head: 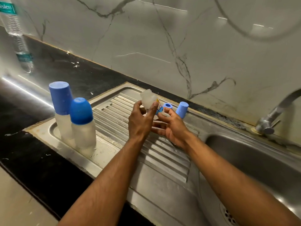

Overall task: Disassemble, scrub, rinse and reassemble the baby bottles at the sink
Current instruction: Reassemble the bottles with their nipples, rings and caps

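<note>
The right hand [172, 126] hides the lower end of the clear bottle [149, 99]. The left hand [140, 123] grips the bottle, which tilts above it; the right grip's fingers curl loosely beside it, contact unclear.

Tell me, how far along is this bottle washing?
Two capped bottles stand assembled on the drainboard, so they look finished or untouched; I can't tell which. The left hand grips a third clear bottle, taken apart, with the right hand beside it. Its blue ring and cap sit behind, waiting. No water runs from the tap.

Probably a home kitchen: steel sink [244, 160], tap [275, 111], marble-look backsplash [162, 38].
</note>
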